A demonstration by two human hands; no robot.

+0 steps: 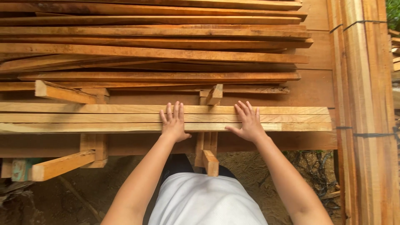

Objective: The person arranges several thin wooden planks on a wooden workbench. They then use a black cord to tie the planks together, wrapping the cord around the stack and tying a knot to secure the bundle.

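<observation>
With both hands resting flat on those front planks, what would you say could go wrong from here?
1. Both the left hand and the right hand lie bare and flat on the rough-sawn front planks, so splinters seem likely if they slide.
2. The planks rest on narrow cross spacers; a push might shift them and pinch fingers.
3. The loosely stacked boards behind look uneven and could slip forward.

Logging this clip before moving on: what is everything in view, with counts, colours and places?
Pale planks: three, light yellow, side by side under both hands.
Stacked planks: many, reddish-brown, piled behind.
Cross sticks: several, tan, between layers and jutting out below.
Strapped lumber bundle: one, tan with dark straps, upright at right.
Dirt ground: brown, below.
White shirt: one, bottom centre.
Left hand: flat on the pale planks, fingers spread.
Right hand: flat on the same planks.
</observation>
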